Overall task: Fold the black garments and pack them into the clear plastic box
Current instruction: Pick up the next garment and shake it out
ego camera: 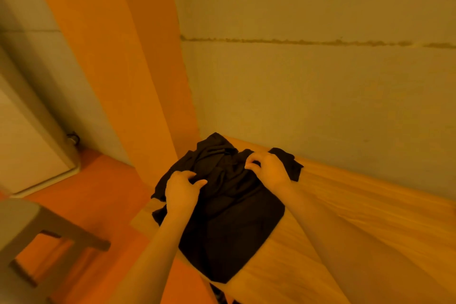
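Black garment (229, 217) on counter (345, 229), half folded; left hand (181, 191) and right hand (267, 168) pinch its upper edge; box unseen, packing remains.

Two bare forearms are seen entering from the near edge, each ending in one of the hands: the left hand (181, 190) and the right hand (267, 168). No sleeves, cuffs, gloves, rings, watches or bands are seen on either arm up to the frame edge. Short, plain fingernails are made out on the right hand's fingertips (249, 163).
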Demonstrator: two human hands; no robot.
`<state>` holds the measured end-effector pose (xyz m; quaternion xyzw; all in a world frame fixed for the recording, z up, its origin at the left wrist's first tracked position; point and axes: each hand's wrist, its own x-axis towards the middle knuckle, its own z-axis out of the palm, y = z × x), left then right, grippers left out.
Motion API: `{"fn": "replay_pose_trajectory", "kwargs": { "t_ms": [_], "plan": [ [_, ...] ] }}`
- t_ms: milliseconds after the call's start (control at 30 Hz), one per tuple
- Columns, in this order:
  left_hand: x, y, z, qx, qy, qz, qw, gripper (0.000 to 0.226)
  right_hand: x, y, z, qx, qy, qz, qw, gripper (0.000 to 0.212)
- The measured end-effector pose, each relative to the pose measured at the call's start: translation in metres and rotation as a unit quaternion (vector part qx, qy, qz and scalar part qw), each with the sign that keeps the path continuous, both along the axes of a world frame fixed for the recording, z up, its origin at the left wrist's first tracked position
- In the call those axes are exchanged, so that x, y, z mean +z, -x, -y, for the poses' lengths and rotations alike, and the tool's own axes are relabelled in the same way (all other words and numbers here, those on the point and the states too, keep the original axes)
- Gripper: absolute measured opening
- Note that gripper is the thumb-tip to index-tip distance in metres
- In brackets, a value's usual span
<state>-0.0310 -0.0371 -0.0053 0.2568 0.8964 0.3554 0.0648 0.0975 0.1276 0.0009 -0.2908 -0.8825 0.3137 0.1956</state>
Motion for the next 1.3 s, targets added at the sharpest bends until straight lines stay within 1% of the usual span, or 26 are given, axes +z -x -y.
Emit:
{"fn": "replay_pose_trajectory", "kwargs": {
  "t_ms": [33,67,167,233,267,300,333,400,433,467,533,600,633,667,733,800,833,867,967,1033,1133,1167,1233,1300],
  "plan": [
    [0.004,0.000,0.003,0.000,-0.011,0.013,1.000,0.022,0.002,0.000,0.004,0.015,0.013,-0.010,1.000,0.024],
    [0.011,-0.001,0.005,-0.010,-0.029,0.023,0.999,0.015,0.005,0.002,0.007,0.033,0.027,-0.020,0.999,0.031],
    [0.040,-0.008,0.006,-0.073,-0.094,0.043,0.992,0.010,0.026,0.008,0.018,0.092,0.067,-0.049,0.992,0.049],
    [0.066,-0.016,0.002,-0.129,-0.113,0.041,0.984,0.011,0.043,0.010,0.024,0.155,0.127,-0.061,0.978,0.058],
    [0.079,-0.019,0.000,-0.155,-0.117,0.034,0.980,0.013,0.053,0.010,0.026,0.182,0.161,-0.066,0.968,0.060],
    [0.093,-0.021,-0.004,-0.178,-0.119,0.023,0.976,0.015,0.063,0.009,0.026,0.195,0.187,-0.072,0.960,0.058],
    [0.107,-0.025,-0.008,-0.202,-0.120,0.009,0.972,0.017,0.074,0.007,0.026,0.195,0.200,-0.081,0.957,0.048],
    [0.134,-0.032,-0.015,-0.238,-0.125,-0.009,0.963,0.017,0.096,-0.003,0.022,0.167,0.196,-0.108,0.960,0.013],
    [0.147,-0.037,-0.019,-0.249,-0.128,-0.013,0.960,0.018,0.107,-0.010,0.019,0.147,0.195,-0.124,0.962,0.005],
    [0.161,-0.041,-0.023,-0.260,-0.131,-0.016,0.957,0.019,0.120,-0.018,0.015,0.134,0.198,-0.144,0.960,0.005],
    [0.185,-0.049,-0.031,-0.286,-0.127,0.000,0.950,0.016,0.146,-0.039,0.007,0.124,0.207,-0.187,0.952,0.014],
    [0.206,-0.059,-0.040,-0.315,-0.083,0.040,0.945,0.006,0.173,-0.062,-0.004,0.120,0.206,-0.213,0.948,0.016],
    [0.215,-0.063,-0.045,-0.324,-0.064,0.055,0.942,0.010,0.185,-0.074,-0.008,0.116,0.204,-0.222,0.946,0.016],
    [0.224,-0.068,-0.051,-0.328,-0.064,0.070,0.940,0.014,0.197,-0.086,-0.012,0.114,0.201,-0.233,0.945,0.016],
    [0.240,-0.081,-0.066,-0.335,-0.124,0.121,0.926,0.014,0.220,-0.112,-0.021,0.100,0.211,-0.270,0.934,0.016],
    [0.255,-0.098,-0.083,-0.352,-0.207,0.193,0.892,0.011,0.242,-0.139,-0.031,0.086,0.237,-0.298,0.921,0.017],
    [0.263,-0.109,-0.093,-0.361,-0.229,0.211,0.879,0.011,0.252,-0.153,-0.037,0.085,0.249,-0.291,0.920,0.016],
    [0.271,-0.121,-0.104,-0.369,-0.236,0.211,0.874,0.011,0.262,-0.166,-0.042,0.089,0.256,-0.269,0.924,0.016],
    [0.294,-0.158,-0.139,-0.403,-0.230,0.183,0.867,0.009,0.287,-0.197,-0.059,0.073,0.244,-0.208,0.944,0.018],
    [0.303,-0.178,-0.161,-0.421,-0.220,0.179,0.861,0.010,0.298,-0.211,-0.073,0.049,0.238,-0.224,0.944,0.019],
    [0.307,-0.193,-0.190,-0.450,-0.195,0.206,0.847,0.021,0.310,-0.233,-0.098,0.013,0.245,-0.293,0.924,0.017],
    [0.306,-0.196,-0.198,-0.459,-0.190,0.221,0.839,0.021,0.312,-0.241,-0.104,-0.009,0.226,-0.292,0.929,0.018],
    [0.308,-0.203,-0.209,-0.467,-0.195,0.253,0.824,0.015,0.317,-0.256,-0.111,-0.051,0.150,-0.258,0.953,0.021],
    [0.315,-0.212,-0.216,-0.494,-0.195,0.268,0.804,0.015,0.322,-0.268,-0.109,-0.063,0.098,-0.239,0.964,0.019]
  ]
}}
